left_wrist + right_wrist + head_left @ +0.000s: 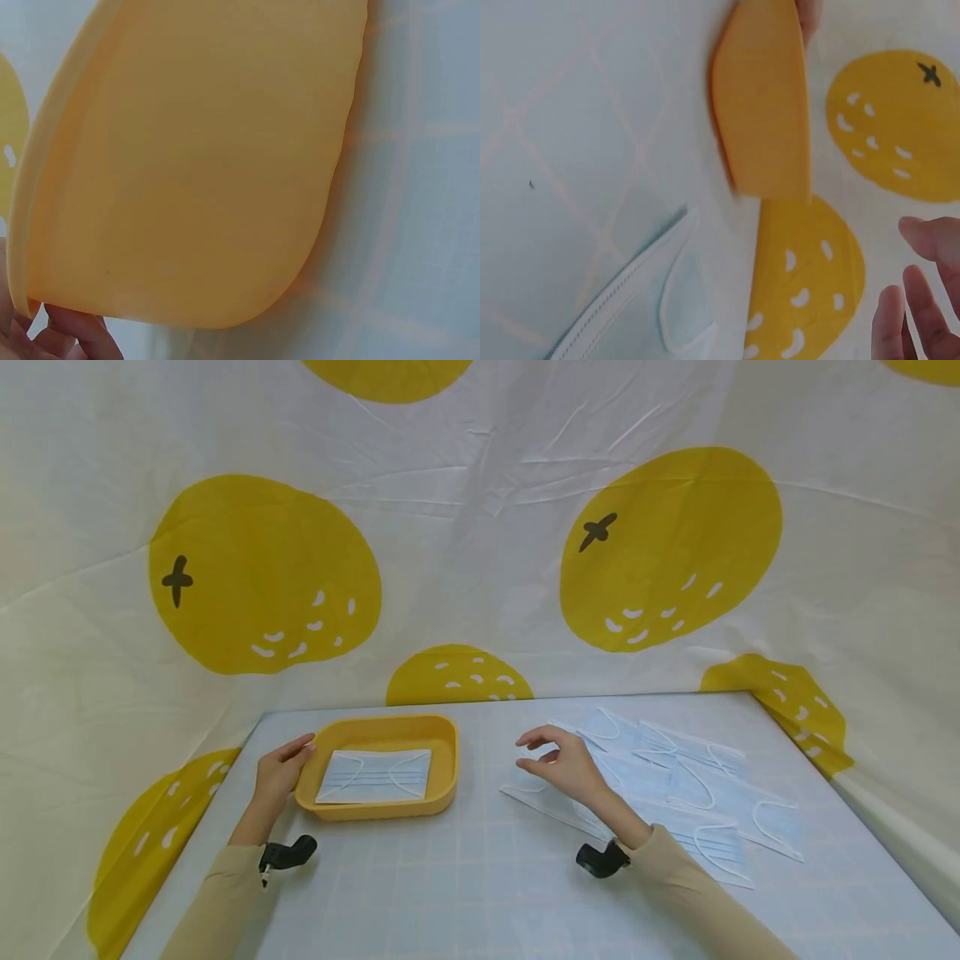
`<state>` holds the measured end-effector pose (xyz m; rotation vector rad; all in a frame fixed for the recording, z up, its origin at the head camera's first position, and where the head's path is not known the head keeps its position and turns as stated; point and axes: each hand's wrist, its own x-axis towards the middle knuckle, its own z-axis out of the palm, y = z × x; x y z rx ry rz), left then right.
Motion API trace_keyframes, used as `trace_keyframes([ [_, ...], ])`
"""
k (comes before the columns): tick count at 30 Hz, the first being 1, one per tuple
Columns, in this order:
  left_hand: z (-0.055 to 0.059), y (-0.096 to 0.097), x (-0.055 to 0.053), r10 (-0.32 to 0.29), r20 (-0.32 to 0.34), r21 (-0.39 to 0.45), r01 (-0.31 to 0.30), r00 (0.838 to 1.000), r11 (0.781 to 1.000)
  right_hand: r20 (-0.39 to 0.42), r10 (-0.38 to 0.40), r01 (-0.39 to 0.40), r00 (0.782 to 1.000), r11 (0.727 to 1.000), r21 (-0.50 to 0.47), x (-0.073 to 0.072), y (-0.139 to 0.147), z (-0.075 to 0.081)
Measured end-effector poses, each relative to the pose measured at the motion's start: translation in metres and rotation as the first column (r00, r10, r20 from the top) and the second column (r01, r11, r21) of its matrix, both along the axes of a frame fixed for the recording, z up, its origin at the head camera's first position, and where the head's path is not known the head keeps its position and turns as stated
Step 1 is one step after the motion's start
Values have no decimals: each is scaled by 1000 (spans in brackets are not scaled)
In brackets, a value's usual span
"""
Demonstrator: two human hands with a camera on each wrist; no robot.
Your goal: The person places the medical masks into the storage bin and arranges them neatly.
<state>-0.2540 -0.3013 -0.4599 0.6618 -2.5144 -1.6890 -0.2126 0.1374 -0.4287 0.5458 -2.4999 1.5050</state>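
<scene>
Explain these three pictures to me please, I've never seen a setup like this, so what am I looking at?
There's no robot; a person is working bare-handed. The wide picture comes from a head-worn camera looking forward and down. The two close, tilted pictures come from wrist cameras, probably the black devices at each wrist.

On the table sits a yellow tray with a pale blue mask lying in it. More loose masks are spread out, some overlapping, to its right. The left hand grips the tray's left end. The right hand, by the loose masks, holds nothing; its thumb and fingers are apart.
</scene>
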Motion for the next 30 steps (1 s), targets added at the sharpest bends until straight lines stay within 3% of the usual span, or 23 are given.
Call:
trace_keyframes([
  [10, -2, 0, -2, 6, 6, 9, -6, 1000, 1000, -35, -50, 52, 998, 997, 59, -3, 44, 3],
  [15, -2, 0, -2, 15, 7, 16, -15, 1000, 1000, -8, -77, 78, 997, 992, 99, 1, 61, 5],
  [30, -1, 0, -2, 12, 17, 25, -12, 1000, 1000, -52, -81, 89, 995, 978, 187, 10, 110, 1],
])
